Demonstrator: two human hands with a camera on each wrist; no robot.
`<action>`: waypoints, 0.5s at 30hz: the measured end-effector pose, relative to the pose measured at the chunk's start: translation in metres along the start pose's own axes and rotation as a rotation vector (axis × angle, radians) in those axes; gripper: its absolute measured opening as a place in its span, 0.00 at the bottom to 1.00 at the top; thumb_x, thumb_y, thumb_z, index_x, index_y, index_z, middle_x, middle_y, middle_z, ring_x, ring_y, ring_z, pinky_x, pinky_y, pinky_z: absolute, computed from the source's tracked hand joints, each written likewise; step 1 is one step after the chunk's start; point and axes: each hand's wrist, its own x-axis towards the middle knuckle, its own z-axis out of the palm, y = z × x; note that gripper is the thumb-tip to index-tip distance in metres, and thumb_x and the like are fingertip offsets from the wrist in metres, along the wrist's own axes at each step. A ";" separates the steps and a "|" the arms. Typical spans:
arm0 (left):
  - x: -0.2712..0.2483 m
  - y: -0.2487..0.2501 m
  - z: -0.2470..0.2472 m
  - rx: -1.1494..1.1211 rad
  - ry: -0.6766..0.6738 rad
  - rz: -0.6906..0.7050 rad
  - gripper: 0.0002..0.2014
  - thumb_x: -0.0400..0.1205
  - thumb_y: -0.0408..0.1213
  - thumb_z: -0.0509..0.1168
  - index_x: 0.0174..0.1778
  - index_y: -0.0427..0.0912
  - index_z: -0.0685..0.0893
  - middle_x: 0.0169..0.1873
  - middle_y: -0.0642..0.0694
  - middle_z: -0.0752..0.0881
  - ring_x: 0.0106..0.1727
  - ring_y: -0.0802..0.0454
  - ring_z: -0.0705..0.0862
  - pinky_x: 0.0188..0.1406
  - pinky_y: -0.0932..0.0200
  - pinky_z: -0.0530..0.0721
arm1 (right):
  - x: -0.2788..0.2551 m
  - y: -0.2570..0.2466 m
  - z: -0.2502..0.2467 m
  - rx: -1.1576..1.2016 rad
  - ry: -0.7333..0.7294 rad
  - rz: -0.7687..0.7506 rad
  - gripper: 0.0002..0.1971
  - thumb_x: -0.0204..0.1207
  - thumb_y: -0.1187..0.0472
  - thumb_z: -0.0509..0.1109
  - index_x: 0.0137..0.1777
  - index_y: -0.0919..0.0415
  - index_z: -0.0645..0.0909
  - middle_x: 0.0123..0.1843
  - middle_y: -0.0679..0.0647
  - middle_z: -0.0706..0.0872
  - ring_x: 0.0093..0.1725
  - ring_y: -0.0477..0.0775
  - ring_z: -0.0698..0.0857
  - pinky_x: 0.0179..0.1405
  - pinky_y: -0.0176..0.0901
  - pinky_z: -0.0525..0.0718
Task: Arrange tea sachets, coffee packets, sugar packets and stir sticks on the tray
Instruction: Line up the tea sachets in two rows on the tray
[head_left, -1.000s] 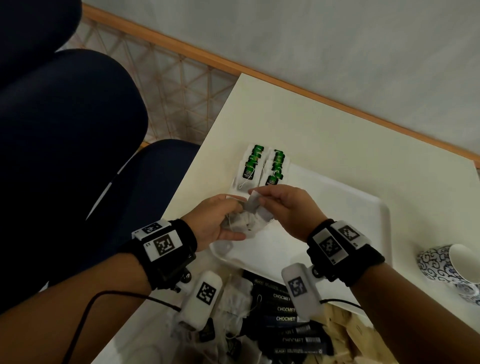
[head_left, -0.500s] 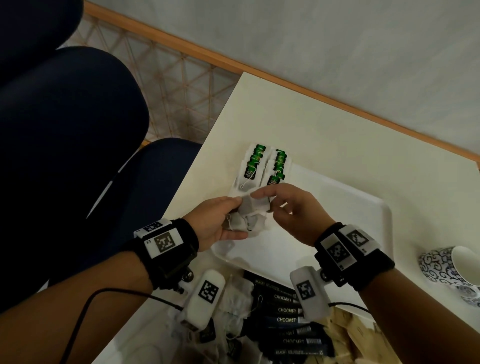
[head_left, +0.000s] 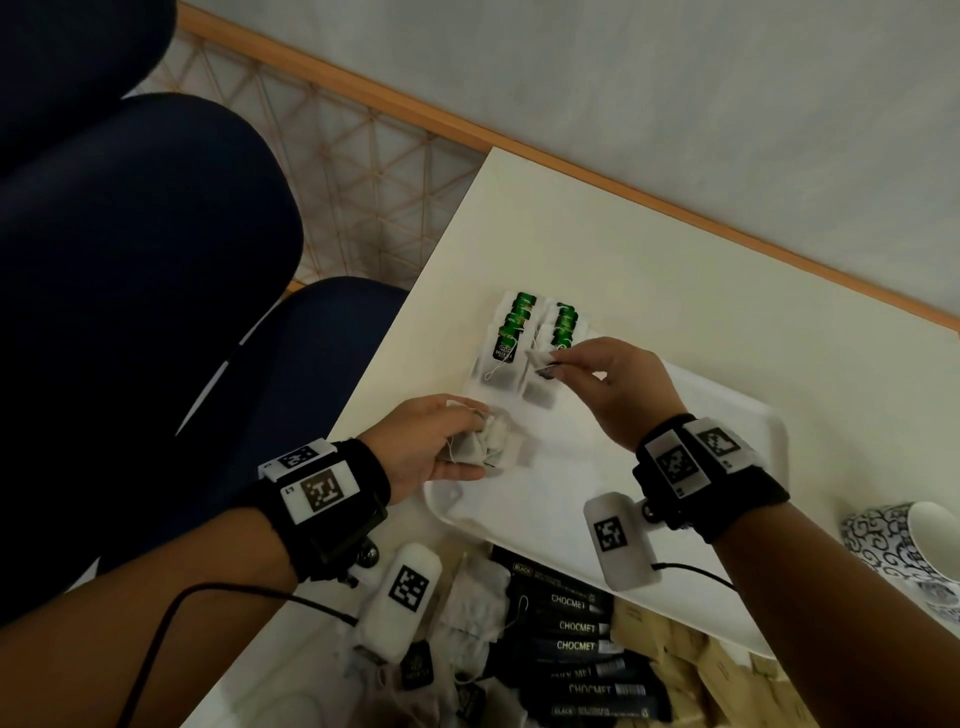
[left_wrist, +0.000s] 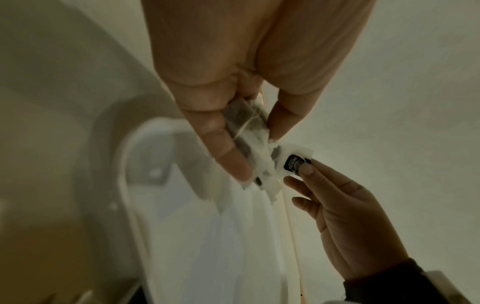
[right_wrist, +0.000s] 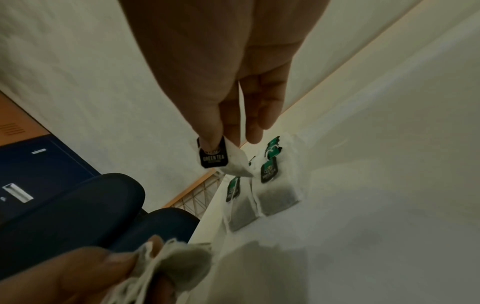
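Note:
A white tray (head_left: 737, 447) lies on the cream table. Two overlapping rows of green-tagged tea sachets (head_left: 524, 338) sit at its far left corner. My right hand (head_left: 550, 364) pinches one tea sachet (right_wrist: 235, 162) with its black tag (right_wrist: 213, 157) just above the right row. My left hand (head_left: 480, 441) grips a bunch of tea sachets (head_left: 493, 444) over the tray's near left part; the same bunch (left_wrist: 249, 139) shows between thumb and fingers in the left wrist view.
Near me lie loose tea sachets (head_left: 478, 608), dark coffee packets (head_left: 576, 644) and tan packets (head_left: 691, 670). A blue-patterned cup (head_left: 909, 551) stands right of the tray. Dark blue chairs (head_left: 156, 291) stand left of the table's edge.
My right hand has pulled one sachet out of the bunch and carried it away to the far rows. My left hand has stayed near the tray's left edge with the bunch.

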 end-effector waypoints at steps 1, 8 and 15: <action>0.000 0.001 -0.002 -0.004 0.003 0.008 0.05 0.83 0.29 0.63 0.46 0.40 0.83 0.46 0.41 0.87 0.46 0.47 0.88 0.38 0.53 0.91 | 0.001 -0.001 0.000 0.001 0.001 0.010 0.07 0.77 0.56 0.71 0.52 0.50 0.89 0.45 0.38 0.83 0.43 0.35 0.80 0.40 0.18 0.69; 0.002 0.012 -0.016 -0.195 0.146 0.174 0.06 0.84 0.30 0.60 0.50 0.39 0.83 0.49 0.41 0.85 0.47 0.48 0.87 0.34 0.58 0.89 | 0.013 -0.015 0.014 -0.062 -0.219 -0.009 0.08 0.78 0.56 0.69 0.52 0.49 0.89 0.48 0.44 0.90 0.45 0.42 0.84 0.50 0.36 0.80; 0.004 0.019 -0.029 -0.211 0.192 0.181 0.08 0.85 0.33 0.60 0.49 0.40 0.86 0.50 0.41 0.86 0.48 0.46 0.87 0.40 0.54 0.90 | 0.037 -0.020 0.031 -0.192 -0.306 0.028 0.13 0.82 0.58 0.63 0.62 0.50 0.85 0.59 0.49 0.88 0.57 0.49 0.83 0.52 0.35 0.75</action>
